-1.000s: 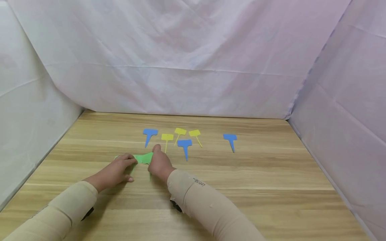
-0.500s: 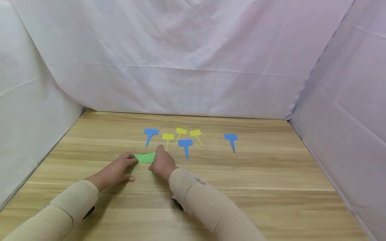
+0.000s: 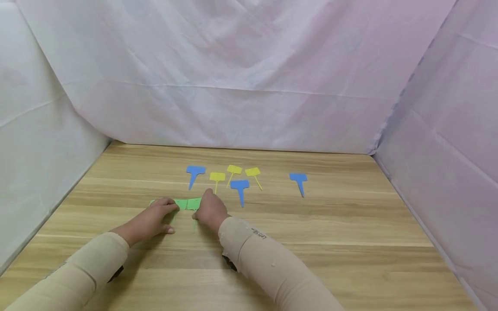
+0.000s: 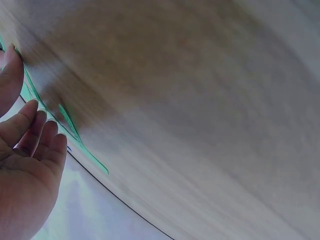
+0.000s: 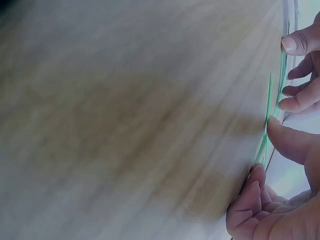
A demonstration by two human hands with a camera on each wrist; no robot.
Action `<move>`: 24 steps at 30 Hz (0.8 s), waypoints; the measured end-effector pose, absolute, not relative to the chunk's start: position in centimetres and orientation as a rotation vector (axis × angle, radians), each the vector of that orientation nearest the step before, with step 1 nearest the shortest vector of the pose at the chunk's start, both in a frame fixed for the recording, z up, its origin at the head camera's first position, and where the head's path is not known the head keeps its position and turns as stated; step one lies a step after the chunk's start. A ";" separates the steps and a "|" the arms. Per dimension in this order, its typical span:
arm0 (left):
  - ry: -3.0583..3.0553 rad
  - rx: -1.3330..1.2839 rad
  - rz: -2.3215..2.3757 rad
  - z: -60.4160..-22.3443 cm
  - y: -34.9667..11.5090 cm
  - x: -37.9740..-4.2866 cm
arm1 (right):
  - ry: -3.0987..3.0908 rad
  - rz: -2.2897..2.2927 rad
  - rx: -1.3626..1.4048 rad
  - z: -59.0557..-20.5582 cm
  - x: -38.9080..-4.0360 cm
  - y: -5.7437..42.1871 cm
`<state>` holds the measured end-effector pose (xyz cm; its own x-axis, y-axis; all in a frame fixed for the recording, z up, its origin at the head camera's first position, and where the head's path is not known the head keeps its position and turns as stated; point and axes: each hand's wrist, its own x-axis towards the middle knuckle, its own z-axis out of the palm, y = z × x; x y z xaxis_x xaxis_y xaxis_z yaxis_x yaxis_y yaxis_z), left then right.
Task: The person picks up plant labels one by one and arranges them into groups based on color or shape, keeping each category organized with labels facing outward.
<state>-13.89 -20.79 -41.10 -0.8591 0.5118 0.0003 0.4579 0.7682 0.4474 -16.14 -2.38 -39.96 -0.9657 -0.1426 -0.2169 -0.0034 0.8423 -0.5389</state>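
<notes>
Flat green T-shaped plant labels lie side by side on the wooden table, left of centre in the head view. My left hand (image 3: pixel 151 220) rests its fairly straight fingertips on the left green plant label (image 3: pixel 181 204), covering part of it; its thumb stands apart, low over the table. My right hand (image 3: pixel 212 211) pinches the right end of the other green plant label (image 3: pixel 193 204) between thumb and curled fingers. A thin seam shows between the two label heads. In the right wrist view the right thumb (image 5: pixel 287 140) presses along the green edge.
Behind the hands lie yellow plant labels (image 3: pixel 217 176) with thin stems, and blue T-shaped ones: a left one (image 3: pixel 195 169), a middle one (image 3: pixel 239 185) and one farther right (image 3: pixel 298 177). White cloth (image 3: pixel 249 86) walls the back and sides of the table (image 3: pixel 350 216).
My right hand has shifted slightly right with its green plant label. The two green heads overlapped before; now a seam parts them. The left hand has hardly moved.
</notes>
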 end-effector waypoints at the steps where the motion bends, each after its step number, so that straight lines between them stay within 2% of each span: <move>1: 2.839 0.782 0.669 -41.1 -20.8 -13.9 | 2.775 -0.804 -0.112 -40.0 -16.1 -2.4; 24: 2.851 0.799 0.659 -40.8 -20.7 -13.8 | 2.826 -0.691 -0.058 -39.3 -15.9 -2.8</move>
<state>-13.77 -20.70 -40.77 -0.8558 0.5172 0.0121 0.4701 0.7676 0.4356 -15.89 -2.77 -39.32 -0.9725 -0.0929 -0.2137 0.0162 0.8881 -0.4594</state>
